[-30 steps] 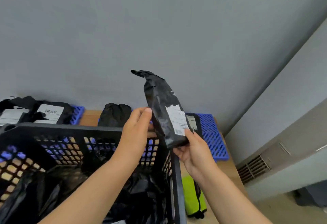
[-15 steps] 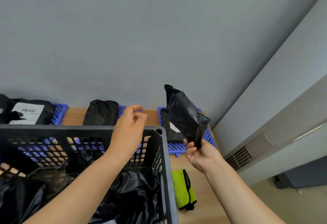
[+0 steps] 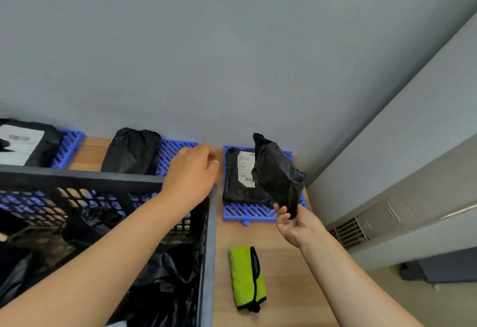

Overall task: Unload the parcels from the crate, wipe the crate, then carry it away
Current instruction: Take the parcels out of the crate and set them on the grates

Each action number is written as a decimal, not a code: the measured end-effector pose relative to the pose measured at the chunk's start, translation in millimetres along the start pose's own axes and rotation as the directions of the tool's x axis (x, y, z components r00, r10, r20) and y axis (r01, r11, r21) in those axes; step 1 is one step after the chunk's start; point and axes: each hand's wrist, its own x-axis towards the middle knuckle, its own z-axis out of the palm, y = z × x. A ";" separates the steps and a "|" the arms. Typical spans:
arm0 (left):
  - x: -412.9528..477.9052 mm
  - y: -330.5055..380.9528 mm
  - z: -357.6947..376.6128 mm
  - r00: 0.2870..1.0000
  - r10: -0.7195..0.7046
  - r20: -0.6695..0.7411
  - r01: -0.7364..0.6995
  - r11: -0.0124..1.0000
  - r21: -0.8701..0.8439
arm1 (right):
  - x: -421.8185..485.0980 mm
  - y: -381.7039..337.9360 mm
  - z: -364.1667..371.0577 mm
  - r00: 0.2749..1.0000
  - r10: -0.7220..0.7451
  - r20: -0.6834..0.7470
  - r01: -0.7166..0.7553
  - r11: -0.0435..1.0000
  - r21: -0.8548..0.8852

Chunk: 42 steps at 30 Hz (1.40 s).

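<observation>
A black lattice crate [image 3: 210, 236] fills the lower left, with several black parcels [image 3: 160, 283] still inside. My right hand [image 3: 295, 226] pinches the lower end of a black parcel [image 3: 277, 174] and holds it upright over the rightmost blue tray [image 3: 249, 214], where a labelled black parcel [image 3: 238, 177] lies. My left hand [image 3: 192, 172] hovers over the crate's far right corner, fingers loosely curled, holding nothing. A folded green cloth [image 3: 246, 279] lies on the wooden table to the right of the crate.
Two more blue trays stand along the wall: the middle tray [image 3: 173, 153] bears a black parcel [image 3: 131, 151], the left tray [image 3: 69, 146] a labelled one [image 3: 23, 143]. The table [image 3: 284, 275] ends at the right, beside a grey vented unit [image 3: 361, 228].
My left hand let go of the parcel and drew back over the crate corner. My right hand carried the parcel to the right and lowered it over the rightmost tray.
</observation>
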 end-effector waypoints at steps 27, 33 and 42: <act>21.9 12.5 56.4 0.990 -0.066 -0.122 0.114 0.891 0.439 | 147.3 -78.5 -48.2 0.863 -0.504 -0.035 0.320 0.599 -0.734; 21.1 13.4 55.8 0.988 -0.068 -0.136 0.120 0.898 0.424 | 150.8 -82.0 -59.2 0.827 -0.561 -0.039 0.291 0.487 -0.823; 15.0 19.0 52.9 0.983 -0.048 -0.176 0.116 0.908 0.402 | 110.0 -73.0 -50.4 0.712 -0.695 0.101 0.356 0.234 -0.905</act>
